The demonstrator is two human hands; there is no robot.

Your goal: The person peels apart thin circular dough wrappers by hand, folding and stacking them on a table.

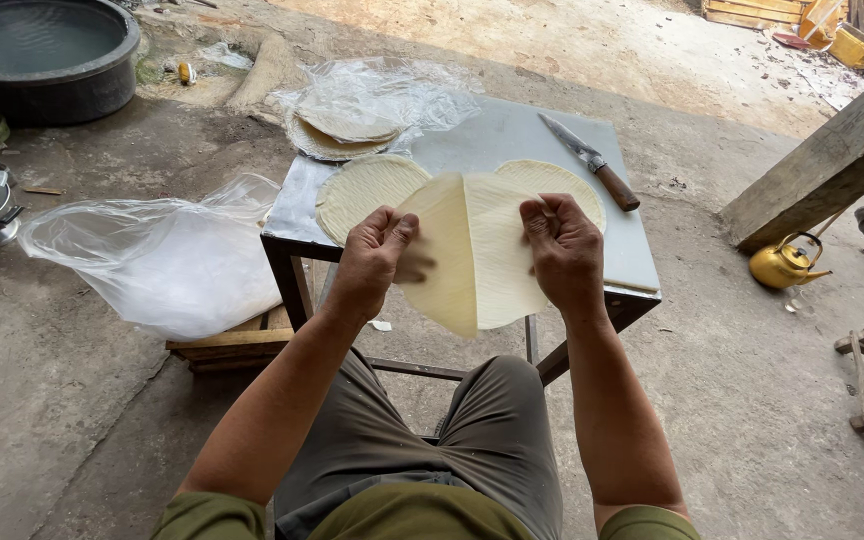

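Seen from above, a seated person holds a thin, pale round wrapper sheet [472, 255] up in front of the near edge of a small metal-topped table [512, 135]. The left hand [374, 255] pinches the sheet's left edge and the right hand [564, 245] its right edge, fingers closed on it, so it hangs folded along a centre crease, apparently to keep it from tearing. Two more round sheets [367, 190] lie flat on the table near its near edge, partly hidden behind the held one. A wooden-handled knife [592, 162] rests by the right edge, blade pointing to the far side. At the far left corner a stack of sheets [347, 128] sits in crumpled clear plastic wrap. A large clear plastic bag [167, 255] lies on planks left of the table; no labels show.
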